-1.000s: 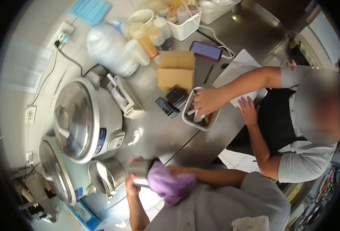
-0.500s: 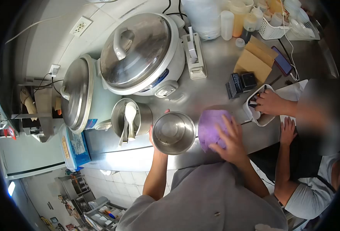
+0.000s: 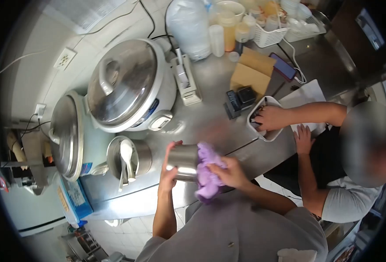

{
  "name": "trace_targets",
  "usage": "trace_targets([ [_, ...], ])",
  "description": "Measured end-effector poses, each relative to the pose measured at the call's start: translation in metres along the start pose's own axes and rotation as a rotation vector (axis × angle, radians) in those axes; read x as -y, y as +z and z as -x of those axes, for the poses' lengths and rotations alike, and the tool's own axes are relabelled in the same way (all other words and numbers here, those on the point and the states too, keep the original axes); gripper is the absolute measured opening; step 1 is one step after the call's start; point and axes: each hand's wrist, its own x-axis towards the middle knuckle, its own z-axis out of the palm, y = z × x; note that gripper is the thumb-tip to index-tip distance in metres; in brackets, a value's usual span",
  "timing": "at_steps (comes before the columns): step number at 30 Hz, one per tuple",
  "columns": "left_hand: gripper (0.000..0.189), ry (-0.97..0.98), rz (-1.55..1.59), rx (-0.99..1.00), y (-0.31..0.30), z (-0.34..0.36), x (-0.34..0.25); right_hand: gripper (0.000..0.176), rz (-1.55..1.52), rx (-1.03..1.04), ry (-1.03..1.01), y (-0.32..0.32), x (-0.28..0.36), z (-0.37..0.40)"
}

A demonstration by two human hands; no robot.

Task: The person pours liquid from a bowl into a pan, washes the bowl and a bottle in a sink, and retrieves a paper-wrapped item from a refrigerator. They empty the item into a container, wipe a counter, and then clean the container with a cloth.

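Observation:
My left hand (image 3: 168,172) grips a steel pot (image 3: 183,162) by its base and side, tipped so that its mouth faces right. Bunched in my right hand (image 3: 229,172) is a purple cloth (image 3: 208,172), pressed against the pot's mouth. The cloth hides the inside of the pot. To the left stands another steel pot (image 3: 142,158) holding a white rice paddle (image 3: 126,153) and a second utensil. Behind it are two big rice cookers, one white (image 3: 153,102) and one pale green (image 3: 88,139), both with metal lids.
At right a co-worker's hand (image 3: 271,118) reaches into a white bin (image 3: 269,136); their other hand (image 3: 304,139) rests on the counter edge. Black devices (image 3: 241,99), a cardboard box (image 3: 254,72), a phone (image 3: 282,66) and a tape dispenser (image 3: 187,83) lie behind. Bottles (image 3: 228,32) line the back.
The steel pot has turned from facing up to lying sideways. My right hand has picked the purple cloth up off the counter and brought it to the pot's mouth. The view has shifted right.

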Motion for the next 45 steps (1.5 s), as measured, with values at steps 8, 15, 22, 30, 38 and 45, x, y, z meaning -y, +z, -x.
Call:
trace_targets([
  [8,0.094,-0.253,0.254,0.085,0.04,0.004,-0.016,0.037,0.071,0.56,-0.083,0.002,0.013,-0.02],
  [15,0.07,-0.393,-0.236,0.246,0.03,0.0,-0.032,0.032,0.745,1.046,0.685,0.015,-0.007,-0.03],
  [22,0.068,-0.262,-0.569,0.137,0.019,0.0,-0.026,0.034,0.358,0.523,-0.334,0.038,-0.109,-0.001],
  [30,0.068,-0.196,-0.281,-0.198,-0.001,-0.004,-0.061,0.022,0.306,0.333,-0.081,-0.022,-0.025,-0.001],
  [38,0.064,-0.142,-0.635,-0.039,0.059,-0.002,-0.033,0.053,0.353,0.269,-0.643,0.017,-0.058,-0.023],
  [45,0.065,-0.16,-0.475,0.2,0.034,-0.02,-0.039,0.044,-0.198,0.435,0.151,0.036,-0.144,-0.042],
])
